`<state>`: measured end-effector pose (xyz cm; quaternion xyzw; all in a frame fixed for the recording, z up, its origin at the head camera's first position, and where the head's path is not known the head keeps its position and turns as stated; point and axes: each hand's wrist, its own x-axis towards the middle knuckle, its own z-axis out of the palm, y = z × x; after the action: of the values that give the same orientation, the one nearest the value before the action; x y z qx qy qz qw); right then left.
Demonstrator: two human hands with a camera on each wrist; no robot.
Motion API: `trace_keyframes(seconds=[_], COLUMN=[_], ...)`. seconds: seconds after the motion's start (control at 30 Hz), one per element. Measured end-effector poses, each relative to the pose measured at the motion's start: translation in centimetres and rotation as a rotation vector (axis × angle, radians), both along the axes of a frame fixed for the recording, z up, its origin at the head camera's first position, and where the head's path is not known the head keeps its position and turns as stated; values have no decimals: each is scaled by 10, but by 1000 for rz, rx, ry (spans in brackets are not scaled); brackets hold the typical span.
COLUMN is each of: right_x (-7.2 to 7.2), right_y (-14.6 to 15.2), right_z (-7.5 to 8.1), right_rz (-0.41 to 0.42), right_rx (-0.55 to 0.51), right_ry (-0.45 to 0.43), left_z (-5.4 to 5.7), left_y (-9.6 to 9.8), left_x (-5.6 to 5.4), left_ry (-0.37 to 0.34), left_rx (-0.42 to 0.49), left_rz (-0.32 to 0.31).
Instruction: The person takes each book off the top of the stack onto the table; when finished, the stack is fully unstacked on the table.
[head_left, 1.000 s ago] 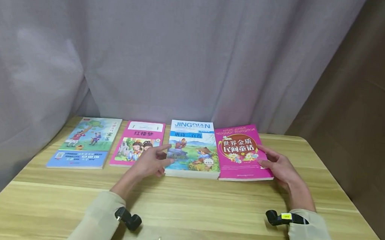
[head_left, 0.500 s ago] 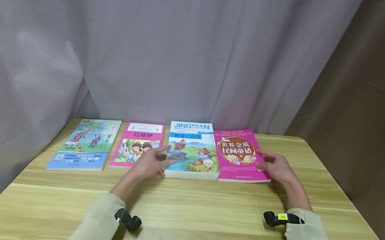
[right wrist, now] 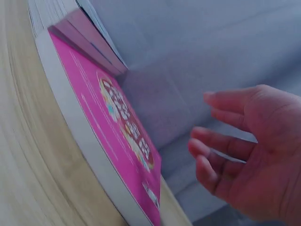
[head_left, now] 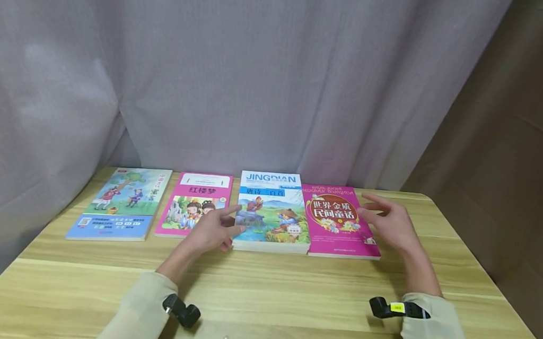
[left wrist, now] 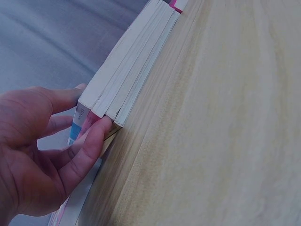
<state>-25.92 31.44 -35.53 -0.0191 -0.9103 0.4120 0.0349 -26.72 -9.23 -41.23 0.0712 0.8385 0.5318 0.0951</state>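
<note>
A stack of several books [head_left: 273,212], topped by a blue-and-white cover with a riverside picture, lies flat at the table's back middle. At its left edge my left hand [head_left: 211,229] holds the stack; in the left wrist view the thumb lies at the upper corner and the fingertips [left wrist: 104,126] touch the lower books. A bright pink book [head_left: 339,244] with a round brown title panel lies flat against the stack's right side. My right hand [head_left: 394,222] is just off that book's right edge, fingers loosely bent, holding nothing in the right wrist view.
Farther left lie a second pink book [head_left: 193,206] and a green-and-blue book [head_left: 117,205], apart from each other. A grey curtain [head_left: 221,80] hangs behind the wooden table [head_left: 261,296]. Both wrists carry small black cameras.
The right hand has let go of the pink book and moved off slightly upward. That book, tilted before, now lies straighter and flat beside the stack. The left hand has stayed put.
</note>
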Motion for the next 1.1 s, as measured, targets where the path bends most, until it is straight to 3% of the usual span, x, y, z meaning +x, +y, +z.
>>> trace_keyframes(seconds=[0.3,0.57,0.77,1.1], right_x=[-4,-8,-9,-7], right_y=[-32,-61,-77,-92], right_z=[-10,-26,-37,-42], right_rz=[160,233,328,282], right_rx=[-149,-111,-133,-144], right_ry=[-9,-78,-78,-118], left_z=[2,3,2,2], left_y=[0,0,0,0], left_x=[1,2,1,1], left_ry=[5,6,7,2], left_rx=[-4,4,-1,-4], left_rz=[-7,-9,-11,-6])
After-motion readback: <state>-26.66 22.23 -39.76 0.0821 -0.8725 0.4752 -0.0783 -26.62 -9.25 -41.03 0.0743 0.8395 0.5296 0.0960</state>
